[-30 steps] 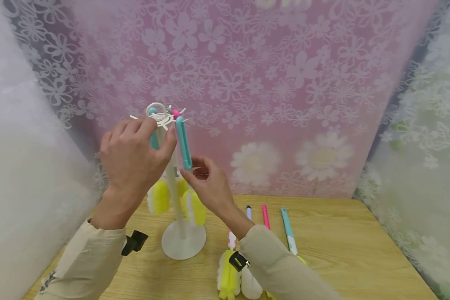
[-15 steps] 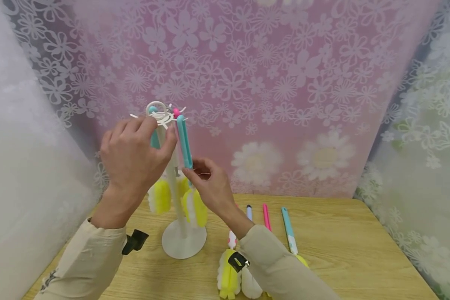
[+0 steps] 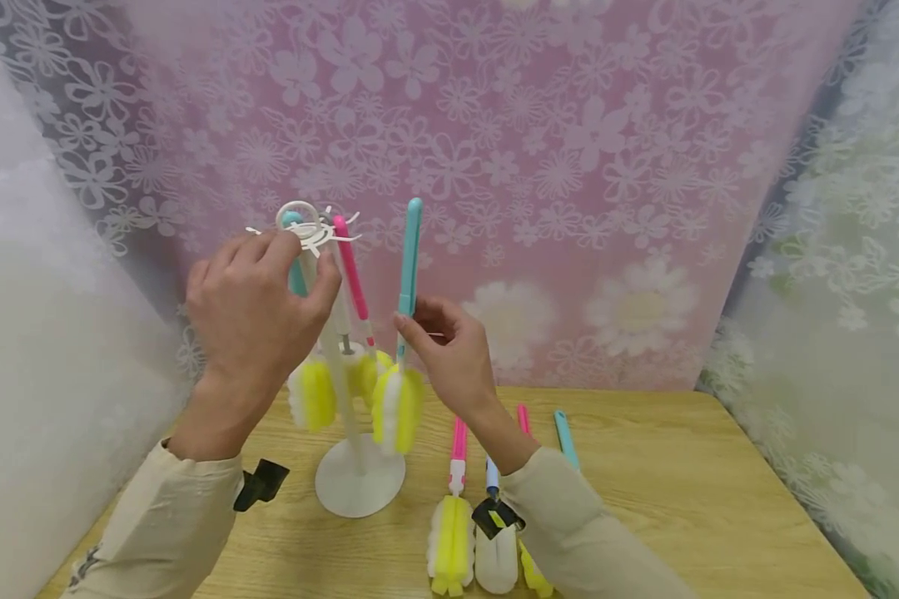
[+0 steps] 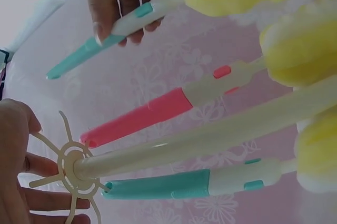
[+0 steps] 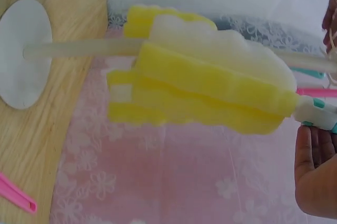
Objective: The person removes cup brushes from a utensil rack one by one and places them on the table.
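Right fingers [image 4: 127,0] pinch 1 yellow-sponged teal brush [image 3: 410,258]; left fingers [image 4: 48,200] grip the stand [image 4: 195,139].

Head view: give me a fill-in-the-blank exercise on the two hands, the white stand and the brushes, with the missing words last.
1. The right hand holds a yellow-and-white sponge brush by its ____-coloured handle.
2. The left hand is at the ____ of the white upright stand with a round base.
3. The hung brush nearest the right hand has a ____ handle.
4. The sponge heads on the stand hang pointing ____.

Missing words: turquoise; top; pink; down.
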Demonstrator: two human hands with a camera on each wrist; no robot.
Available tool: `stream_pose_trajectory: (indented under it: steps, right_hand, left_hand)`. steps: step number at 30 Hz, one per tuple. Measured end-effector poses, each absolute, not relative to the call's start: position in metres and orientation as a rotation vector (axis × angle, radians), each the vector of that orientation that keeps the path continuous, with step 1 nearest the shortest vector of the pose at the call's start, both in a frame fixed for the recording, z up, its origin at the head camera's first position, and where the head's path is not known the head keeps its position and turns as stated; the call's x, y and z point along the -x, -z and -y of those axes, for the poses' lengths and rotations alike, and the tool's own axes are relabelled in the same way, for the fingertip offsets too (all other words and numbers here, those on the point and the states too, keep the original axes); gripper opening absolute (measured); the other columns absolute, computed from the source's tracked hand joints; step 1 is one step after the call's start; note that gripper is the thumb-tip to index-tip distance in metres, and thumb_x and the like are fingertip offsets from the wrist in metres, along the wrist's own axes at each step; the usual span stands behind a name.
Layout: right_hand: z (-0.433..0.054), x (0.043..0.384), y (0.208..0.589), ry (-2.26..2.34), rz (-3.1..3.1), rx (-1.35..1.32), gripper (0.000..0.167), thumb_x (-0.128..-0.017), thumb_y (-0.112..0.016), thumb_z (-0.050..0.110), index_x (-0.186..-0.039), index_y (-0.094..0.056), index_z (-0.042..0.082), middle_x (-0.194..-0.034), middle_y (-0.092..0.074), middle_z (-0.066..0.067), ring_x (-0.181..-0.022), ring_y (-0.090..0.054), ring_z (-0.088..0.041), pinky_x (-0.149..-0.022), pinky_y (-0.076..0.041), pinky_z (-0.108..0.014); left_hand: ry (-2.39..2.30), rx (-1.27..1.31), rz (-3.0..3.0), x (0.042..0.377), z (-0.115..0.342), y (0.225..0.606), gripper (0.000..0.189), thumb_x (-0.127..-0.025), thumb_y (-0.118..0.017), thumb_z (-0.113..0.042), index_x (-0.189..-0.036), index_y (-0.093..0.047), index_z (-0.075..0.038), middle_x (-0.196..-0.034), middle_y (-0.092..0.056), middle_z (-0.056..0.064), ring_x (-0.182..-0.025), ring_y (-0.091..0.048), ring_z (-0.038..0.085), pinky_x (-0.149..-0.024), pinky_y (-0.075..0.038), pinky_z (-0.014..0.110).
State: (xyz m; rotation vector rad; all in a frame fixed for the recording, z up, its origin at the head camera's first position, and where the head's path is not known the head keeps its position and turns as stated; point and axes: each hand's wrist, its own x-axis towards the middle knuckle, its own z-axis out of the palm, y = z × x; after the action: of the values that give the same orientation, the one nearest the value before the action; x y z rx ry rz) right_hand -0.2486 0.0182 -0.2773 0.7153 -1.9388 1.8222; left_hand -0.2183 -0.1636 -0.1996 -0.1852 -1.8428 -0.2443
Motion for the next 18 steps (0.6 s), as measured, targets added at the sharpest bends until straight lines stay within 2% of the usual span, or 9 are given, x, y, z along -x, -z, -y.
stream_pose_trajectory:
  steps: [5,12,15,18]
  right_hand:
    - [-0.048,0.251,0.270,-1.763,1.897,-0.663,0.028,-0.089,-0.068,0.023,-0.110,-0.066,0.004,-0.098,-0.068,-0.004,-0.091,-0.064,-0.018,-0.078,-0.052,-0.034]
    - [-0.103,0.253,0.269,-1.822,1.821,-0.549,0.027,-0.088,-0.069,0.018,-0.108,-0.065,0.001,-0.097,-0.067,-0.013,-0.086,-0.066,-0.023,-0.078,-0.054,-0.034]
    - [-0.130,0.251,0.270,-1.865,1.811,-0.489,0.029,-0.088,-0.069,0.018,-0.110,-0.064,0.000,-0.099,-0.066,-0.017,-0.086,-0.066,-0.021,-0.079,-0.054,-0.033]
    - [-0.158,0.250,0.273,-1.855,1.818,-0.428,0.030,-0.087,-0.069,0.018,-0.111,-0.063,-0.001,-0.101,-0.066,-0.016,-0.086,-0.066,-0.018,-0.079,-0.054,-0.030]
  left_hand:
    - [0.274,0.177,1.858,0.217,0.161,0.199,0.039,-0.089,-0.046,-0.037,-0.072,-0.059,-0.004,-0.071,-0.063,0.016,-0.074,-0.057,0.036,-0.065,-0.042,0.055]
    - [0.306,0.189,1.903,0.215,0.161,0.198,0.041,-0.091,-0.043,-0.037,-0.077,-0.060,-0.003,-0.081,-0.066,0.017,-0.084,-0.058,0.035,-0.073,-0.041,0.055]
    - [0.324,0.195,1.914,0.214,0.160,0.199,0.040,-0.091,-0.042,-0.037,-0.079,-0.060,-0.003,-0.084,-0.065,0.017,-0.089,-0.057,0.036,-0.078,-0.039,0.055]
    - [0.354,0.191,1.930,0.213,0.159,0.199,0.039,-0.091,-0.042,-0.035,-0.083,-0.061,-0.003,-0.090,-0.066,0.018,-0.096,-0.057,0.036,-0.083,-0.039,0.056]
